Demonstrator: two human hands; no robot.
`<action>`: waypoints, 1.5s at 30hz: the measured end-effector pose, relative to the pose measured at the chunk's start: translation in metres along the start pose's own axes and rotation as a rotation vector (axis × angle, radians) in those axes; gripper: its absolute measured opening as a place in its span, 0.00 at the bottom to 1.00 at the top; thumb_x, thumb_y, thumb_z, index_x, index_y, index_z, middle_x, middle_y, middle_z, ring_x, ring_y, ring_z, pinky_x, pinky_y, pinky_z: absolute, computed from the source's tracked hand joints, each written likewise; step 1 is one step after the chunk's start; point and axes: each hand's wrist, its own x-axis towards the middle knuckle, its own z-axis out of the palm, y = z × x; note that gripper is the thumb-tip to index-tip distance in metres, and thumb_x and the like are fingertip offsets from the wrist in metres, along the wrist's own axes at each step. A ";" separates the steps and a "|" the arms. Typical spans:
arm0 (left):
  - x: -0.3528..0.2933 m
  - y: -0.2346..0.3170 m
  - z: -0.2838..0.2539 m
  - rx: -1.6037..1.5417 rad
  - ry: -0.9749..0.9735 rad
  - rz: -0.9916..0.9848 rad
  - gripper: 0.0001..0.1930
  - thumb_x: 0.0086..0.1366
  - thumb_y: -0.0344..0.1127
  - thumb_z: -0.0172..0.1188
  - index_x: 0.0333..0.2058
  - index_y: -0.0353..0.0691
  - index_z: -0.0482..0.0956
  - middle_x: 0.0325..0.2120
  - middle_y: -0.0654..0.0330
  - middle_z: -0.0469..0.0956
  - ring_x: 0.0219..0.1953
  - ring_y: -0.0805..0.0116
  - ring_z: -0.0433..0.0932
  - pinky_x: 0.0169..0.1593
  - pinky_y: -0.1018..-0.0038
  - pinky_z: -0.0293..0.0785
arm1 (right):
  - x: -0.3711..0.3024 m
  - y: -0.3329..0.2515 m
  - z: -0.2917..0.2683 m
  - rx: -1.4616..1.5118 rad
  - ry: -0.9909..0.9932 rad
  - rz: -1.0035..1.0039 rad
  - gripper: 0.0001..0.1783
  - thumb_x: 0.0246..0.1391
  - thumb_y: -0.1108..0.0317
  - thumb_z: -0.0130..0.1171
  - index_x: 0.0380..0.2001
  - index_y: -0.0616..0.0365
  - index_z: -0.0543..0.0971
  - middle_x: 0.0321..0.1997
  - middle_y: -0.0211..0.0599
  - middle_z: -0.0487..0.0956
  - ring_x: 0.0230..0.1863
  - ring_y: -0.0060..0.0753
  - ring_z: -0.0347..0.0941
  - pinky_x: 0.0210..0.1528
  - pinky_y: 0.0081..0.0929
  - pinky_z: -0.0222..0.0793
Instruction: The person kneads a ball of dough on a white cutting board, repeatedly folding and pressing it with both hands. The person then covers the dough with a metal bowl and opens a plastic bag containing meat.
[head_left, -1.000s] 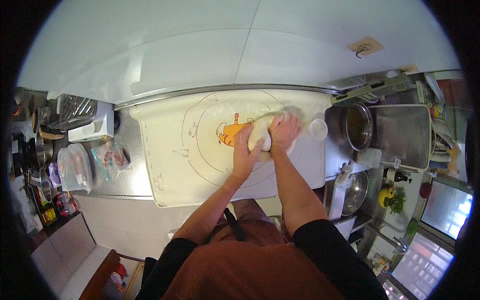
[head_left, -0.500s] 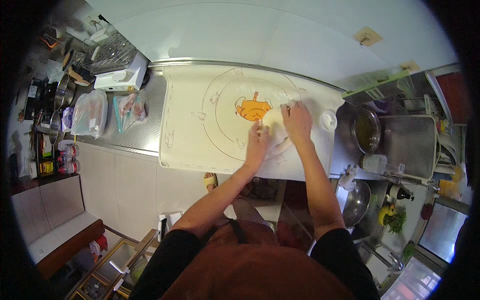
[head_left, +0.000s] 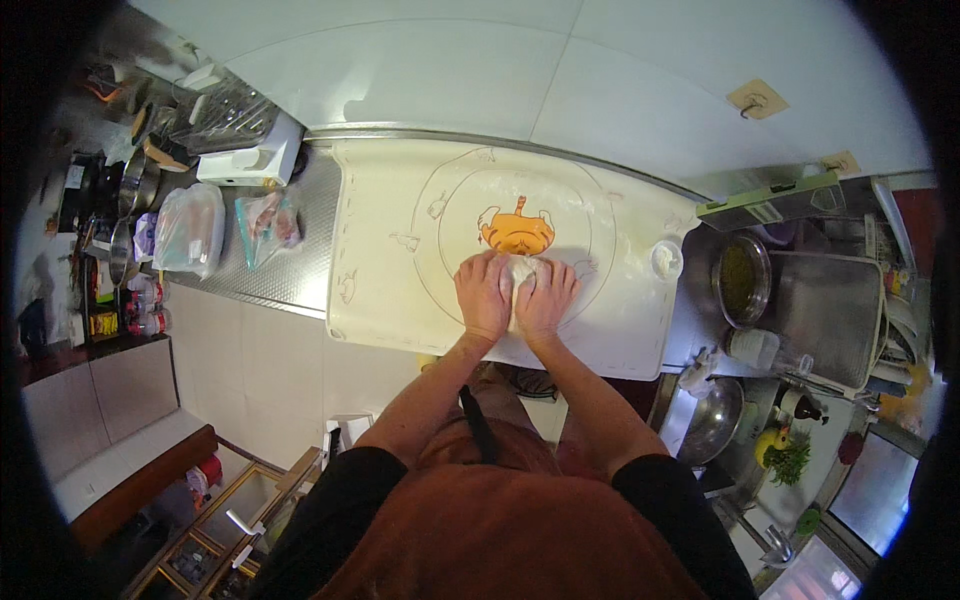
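A pale panelled wall (head_left: 430, 75) runs along the far side of the kitchen. A person in a brown apron (head_left: 500, 540) with black sleeves stands facing it, both forearms reaching forward. Between them is a metal tabletop (head_left: 318, 200), most of its middle covered by a large cream mat (head_left: 380, 290). The mat carries printed rings and an orange cartoon animal (head_left: 517, 236).

To the right of the mat sits a mesh tray (head_left: 820, 320), and just beside it, nearer the mat, a round metal pan (head_left: 767, 290) with something brownish-green in it. Closer to the person on that side, a shiny steel bowl (head_left: 715, 425) lies well apart from the mat. At the left end are a white appliance (head_left: 245, 165), a bulky clear bag (head_left: 192, 230) and a smaller clear bag (head_left: 268, 228) with reddish contents.

The left hand (head_left: 484, 292) and the right hand (head_left: 549, 295) are side by side near the middle of the mat, just below the orange animal. Each is curled over one side of a lump of white dough (head_left: 520, 272), gripping it; the dough shows between them, the rest hidden beneath the fingers. A small white tub (head_left: 679, 264) sits near the mat's right edge.
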 end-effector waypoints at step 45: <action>0.048 -0.061 -0.019 -0.640 -0.283 -0.165 0.07 0.70 0.29 0.52 0.43 0.35 0.76 0.39 0.52 0.77 0.43 0.56 0.77 0.51 0.67 0.72 | 0.042 -0.002 0.029 -0.360 0.099 0.153 0.22 0.46 0.61 0.56 0.47 0.55 0.78 0.56 0.41 0.73 0.62 0.49 0.63 0.66 0.50 0.54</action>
